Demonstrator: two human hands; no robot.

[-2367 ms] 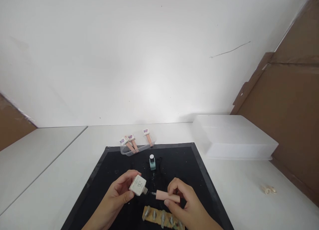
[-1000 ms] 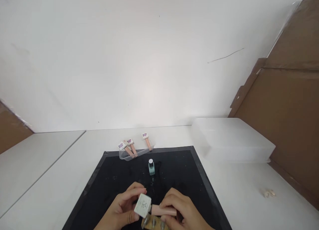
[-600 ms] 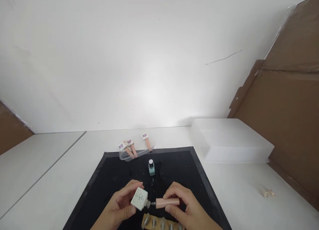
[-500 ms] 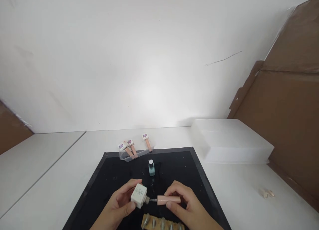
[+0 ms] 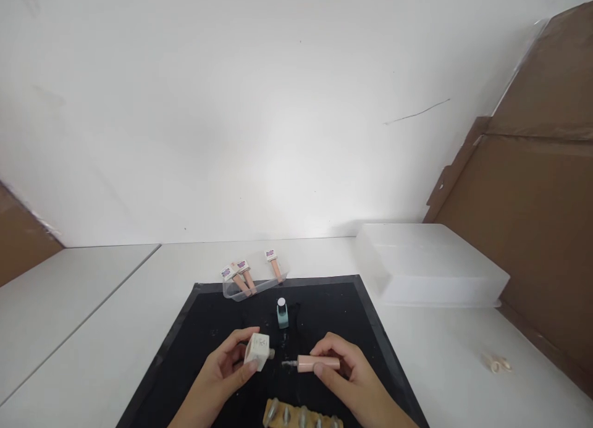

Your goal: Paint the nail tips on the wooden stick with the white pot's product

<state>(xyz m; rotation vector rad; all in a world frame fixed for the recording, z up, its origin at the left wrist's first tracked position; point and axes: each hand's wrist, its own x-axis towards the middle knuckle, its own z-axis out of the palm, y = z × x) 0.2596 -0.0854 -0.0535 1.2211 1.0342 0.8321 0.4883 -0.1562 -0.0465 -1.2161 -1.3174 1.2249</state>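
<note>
My left hand (image 5: 231, 363) grips a white square nail polish bottle (image 5: 257, 351), tilted so its open neck points right. In my right hand (image 5: 345, 372) is the pink nail polish brush cap (image 5: 319, 364), held level between thumb and fingers. Its brush (image 5: 290, 363) points left and is apart from the bottle's neck. Below both hands lies a tan holder (image 5: 303, 415) carrying several silvery nail tips, cut off by the frame's bottom edge. Beyond the hands stands a teal polish bottle (image 5: 282, 315) with a white-topped dark cap.
A black mat (image 5: 222, 310) covers the table's middle. At its back edge a clear tray (image 5: 238, 297) holds pink-capped bottles (image 5: 245, 276). A white plastic box (image 5: 435, 267) stands back right, and small beige rings (image 5: 498, 364) lie at right. Brown cardboard (image 5: 532, 199) borders the right side.
The brush has come out of the bottle's neck and the cap has shifted slightly right and up. The bottle has turned and moved slightly left and up in my left hand.
</note>
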